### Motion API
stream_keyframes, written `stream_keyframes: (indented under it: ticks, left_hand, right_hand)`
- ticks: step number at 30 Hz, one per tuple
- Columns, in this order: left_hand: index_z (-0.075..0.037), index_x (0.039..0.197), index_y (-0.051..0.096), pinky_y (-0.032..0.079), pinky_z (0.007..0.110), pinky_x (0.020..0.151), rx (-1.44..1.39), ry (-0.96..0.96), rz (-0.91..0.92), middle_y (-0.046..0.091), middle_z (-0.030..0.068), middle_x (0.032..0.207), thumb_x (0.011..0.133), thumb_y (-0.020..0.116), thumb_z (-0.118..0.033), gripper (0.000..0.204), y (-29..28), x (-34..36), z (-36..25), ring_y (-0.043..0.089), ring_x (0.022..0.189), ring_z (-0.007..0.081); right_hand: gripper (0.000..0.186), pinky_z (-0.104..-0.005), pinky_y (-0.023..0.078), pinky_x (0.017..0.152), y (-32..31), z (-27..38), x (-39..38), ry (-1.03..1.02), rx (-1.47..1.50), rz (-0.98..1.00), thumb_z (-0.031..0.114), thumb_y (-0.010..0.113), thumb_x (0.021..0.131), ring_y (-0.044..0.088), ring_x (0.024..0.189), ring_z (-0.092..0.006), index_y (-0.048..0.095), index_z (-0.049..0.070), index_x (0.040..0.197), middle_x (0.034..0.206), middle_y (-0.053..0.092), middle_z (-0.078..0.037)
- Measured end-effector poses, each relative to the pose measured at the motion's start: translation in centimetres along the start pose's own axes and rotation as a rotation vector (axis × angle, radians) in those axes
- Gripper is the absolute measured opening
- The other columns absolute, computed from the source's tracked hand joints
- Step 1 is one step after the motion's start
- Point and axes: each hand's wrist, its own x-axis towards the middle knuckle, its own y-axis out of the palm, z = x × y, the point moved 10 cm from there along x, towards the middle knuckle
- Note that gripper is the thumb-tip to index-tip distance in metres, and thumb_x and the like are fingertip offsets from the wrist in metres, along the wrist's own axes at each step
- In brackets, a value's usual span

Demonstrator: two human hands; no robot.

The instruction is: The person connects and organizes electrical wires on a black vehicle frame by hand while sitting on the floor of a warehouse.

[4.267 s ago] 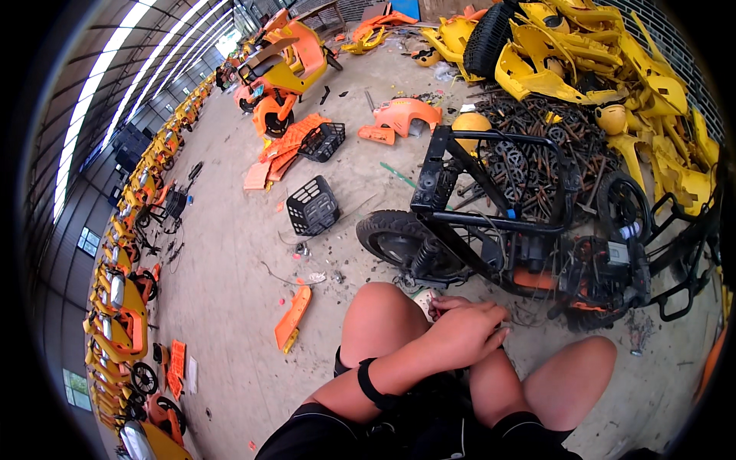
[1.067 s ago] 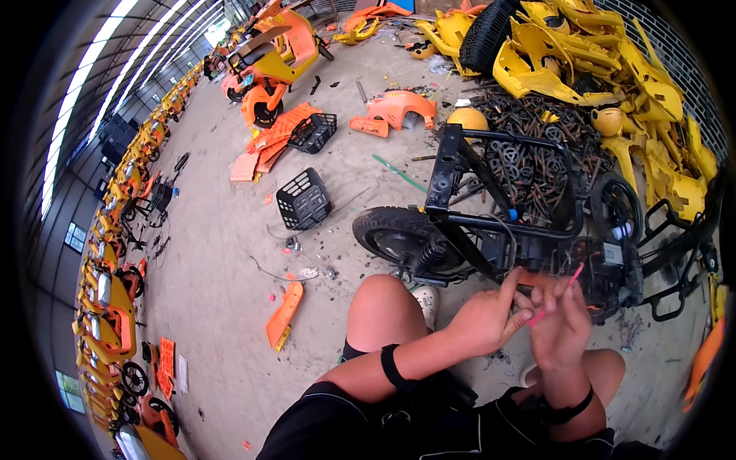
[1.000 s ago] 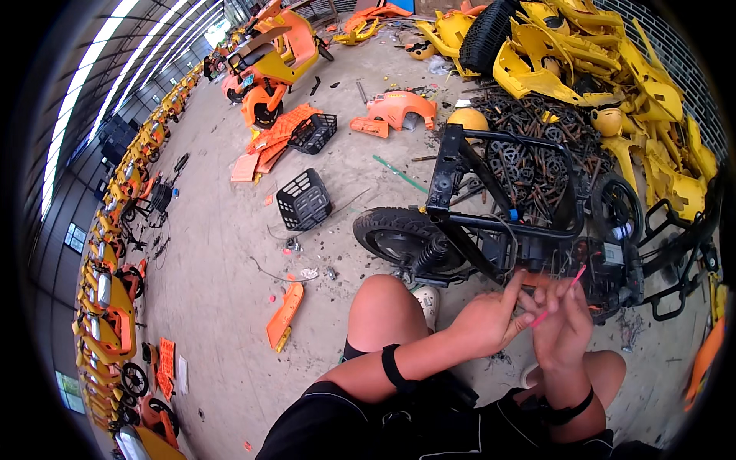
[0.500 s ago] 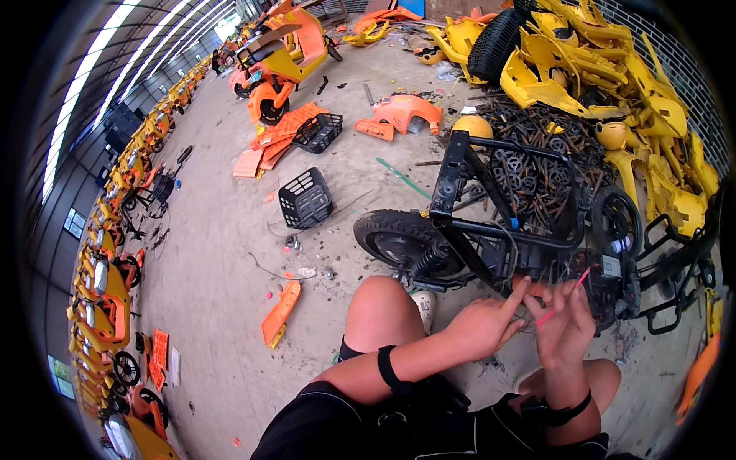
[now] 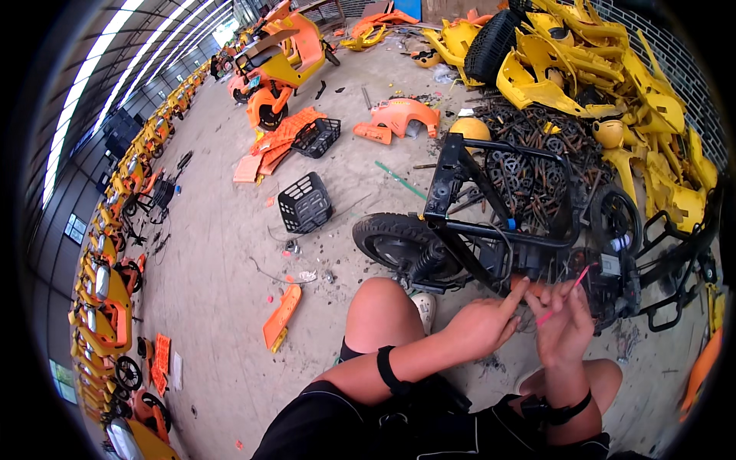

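Observation:
In front of my knees stands a stripped black scooter frame [image 5: 460, 241], its wheel [image 5: 383, 234] toward the left. My right hand [image 5: 566, 330] is closed by the frame's lower side, with a thin pink strip [image 5: 586, 274] between its fingers. One end of the strip sticks up past the fingertips; the other shows below them, toward my left hand. My left hand [image 5: 483, 326] reaches in from the left, index finger stretched out close to the right fingers, the others loosely bent. I see nothing held in it. An orange part [image 5: 530, 287] sits inside the frame just beyond the fingertips.
Behind the frame lies a heap of rusty metal parts [image 5: 529, 165], with yellow body panels [image 5: 552, 84] piled at the right. Black crates [image 5: 305, 202] and an orange panel piece [image 5: 282, 316] are on the floor. Scooters [image 5: 107, 307] line the left side.
The pink strip's upper end tips slightly further right. Both hands stay in nearly the same place.

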Motion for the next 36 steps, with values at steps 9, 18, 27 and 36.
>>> stream_keyframes:
  ticks: [9,18,27,36]
  left_hand:
    - [0.003,0.152,0.01,0.05,0.048,0.07,-0.028,-0.013,0.046,0.063,0.0241,0.082,0.092,0.058,-0.017,0.08,0.6,-0.1,0.2,0.062,0.076,0.0434]
    - [-0.003,0.107,0.066,0.052,0.043,0.069,-0.089,-0.077,-0.126,0.063,0.0193,0.086,0.094,0.058,-0.019,0.022,-3.2,-0.4,1.5,0.063,0.08,0.0367]
    - [0.003,0.126,0.059,0.05,0.028,0.086,-1.15,-0.361,0.062,0.065,0.0067,0.107,0.1,0.058,-0.016,0.032,-0.6,-0.3,4.1,0.062,0.098,0.0156]
    - [0.003,0.106,0.069,0.043,0.025,0.075,-1.219,-0.422,-0.169,0.066,0.0037,0.096,0.095,0.066,-0.02,0.026,-2.6,-0.9,5.8,0.053,0.083,0.01]
  right_hand:
    - [0.018,-0.0511,0.037,0.102,-0.3,-0.1,-0.1,-0.011,0.012,0.02,0.021,0.048,0.1,0.05,0.084,-0.0197,0.053,0.007,0.09,0.074,0.048,-0.004]
    - [0.019,-0.0385,0.042,0.095,0.5,1.6,0.5,-0.152,-0.445,0.047,0.016,0.049,0.099,0.053,0.079,-0.0155,0.057,0.0,0.092,0.077,0.055,-0.005]
    - [0.022,-0.0238,0.044,0.058,-0.2,-6.5,-1.2,0.466,-0.638,0.296,0.023,0.052,0.102,0.055,0.066,-0.0083,0.061,0.003,0.097,0.079,0.059,-0.001]
    - [0.028,-0.0242,0.046,0.062,-0.3,-6.5,-2.9,0.525,-0.511,0.298,0.026,0.05,0.103,0.055,0.067,-0.0089,0.064,0.002,0.11,0.079,0.06,-0.002]
